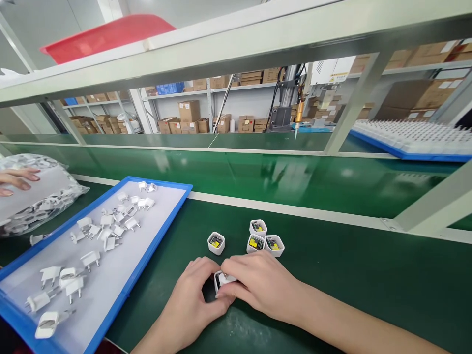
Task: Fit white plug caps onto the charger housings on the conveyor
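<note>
Grn bench (350, 275), 2 hands (263, 280) w/ 1 casing (218, 282), 4 more casings (216, 244) (open)

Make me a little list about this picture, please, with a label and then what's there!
Left hand: holding a white case
Right hand: pinching a white piece at that case
Ahead: four open white cases, three bunched, one apart
Tray: blue-rimmed, with white plug pieces
Far left: another person's hand at a clear bag
</note>
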The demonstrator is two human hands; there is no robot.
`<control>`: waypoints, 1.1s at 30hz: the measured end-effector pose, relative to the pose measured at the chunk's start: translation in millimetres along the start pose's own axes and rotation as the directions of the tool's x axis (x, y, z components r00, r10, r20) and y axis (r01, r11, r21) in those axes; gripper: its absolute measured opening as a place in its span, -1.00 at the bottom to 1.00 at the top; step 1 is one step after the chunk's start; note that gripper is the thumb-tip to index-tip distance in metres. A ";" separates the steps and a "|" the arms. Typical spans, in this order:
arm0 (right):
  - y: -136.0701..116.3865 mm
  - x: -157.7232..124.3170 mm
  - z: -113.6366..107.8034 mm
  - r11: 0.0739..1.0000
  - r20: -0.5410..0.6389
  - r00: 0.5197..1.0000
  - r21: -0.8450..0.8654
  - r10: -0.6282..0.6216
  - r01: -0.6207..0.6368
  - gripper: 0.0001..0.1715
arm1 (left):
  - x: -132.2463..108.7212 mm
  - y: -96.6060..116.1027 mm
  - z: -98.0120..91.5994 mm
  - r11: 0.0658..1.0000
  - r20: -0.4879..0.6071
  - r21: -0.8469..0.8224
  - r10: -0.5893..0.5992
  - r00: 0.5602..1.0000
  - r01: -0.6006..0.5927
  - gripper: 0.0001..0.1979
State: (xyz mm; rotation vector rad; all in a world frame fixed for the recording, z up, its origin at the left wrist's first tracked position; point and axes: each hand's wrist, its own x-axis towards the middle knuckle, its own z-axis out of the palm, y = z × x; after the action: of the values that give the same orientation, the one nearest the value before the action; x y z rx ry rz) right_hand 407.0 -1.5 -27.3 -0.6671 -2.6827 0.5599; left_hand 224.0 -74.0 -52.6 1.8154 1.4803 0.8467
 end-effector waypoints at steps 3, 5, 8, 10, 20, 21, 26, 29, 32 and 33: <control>-1.6 1.9 -2.3 0.973 0.043 0.985 0.152 0.167 -0.172 -0.60 | -0.4 -0.5 -0.2 1.000 0.011 0.020 -0.006 1.000 0.006 -0.91; -3.1 2.7 -6.8 0.967 0.079 0.978 0.156 0.193 -0.203 -0.64 | -0.6 -0.5 -0.4 0.999 0.018 0.038 -0.015 1.000 0.014 -0.87; -5.1 1.9 -15.5 0.991 0.129 0.985 0.043 0.117 -0.123 -0.75 | -0.8 0.4 -0.7 0.999 0.027 0.031 -0.025 0.999 0.024 -0.88; -6.0 0.7 -20.1 0.997 0.139 0.987 -0.003 0.078 -0.078 -0.80 | -1.0 1.3 -0.8 0.999 0.026 0.021 -0.031 0.999 0.031 -0.88; -15.0 -4.0 -13.5 0.986 0.098 0.993 -0.151 -0.062 0.077 -0.79 | -1.6 0.2 0.7 0.999 0.026 0.046 -0.017 1.000 0.016 -0.88; -15.8 -4.8 -12.7 0.985 0.091 0.994 -0.153 -0.065 0.078 -0.79 | -1.9 -0.2 1.0 0.999 0.026 0.047 -0.016 1.000 0.015 -0.88; -15.7 -6.8 -9.2 0.998 0.062 0.997 -0.056 -0.038 0.042 -0.84 | -2.2 1.4 0.8 0.999 0.027 0.032 -0.028 0.999 0.027 -0.92; -12.7 -6.1 -6.0 0.999 0.033 0.999 0.043 0.002 -0.003 -0.78 | -1.3 3.6 -0.7 0.999 0.036 0.026 -0.035 0.999 0.034 -0.92; -7.9 -4.3 -4.2 0.989 -0.012 0.999 0.140 0.040 -0.038 -0.73 | 0.1 4.7 -2.3 0.998 0.042 0.038 -0.051 0.998 0.049 -0.89; -6.2 -3.7 -4.0 0.987 -0.024 0.999 0.155 0.040 -0.036 -0.73 | 0.6 4.8 -2.7 0.998 0.041 0.043 -0.055 0.998 0.053 -0.88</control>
State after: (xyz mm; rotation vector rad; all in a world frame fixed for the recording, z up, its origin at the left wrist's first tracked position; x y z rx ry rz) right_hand 409.4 -7.2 -21.9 -0.6787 -2.5738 0.7550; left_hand 224.7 -73.9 -47.1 1.8043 1.5234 0.7515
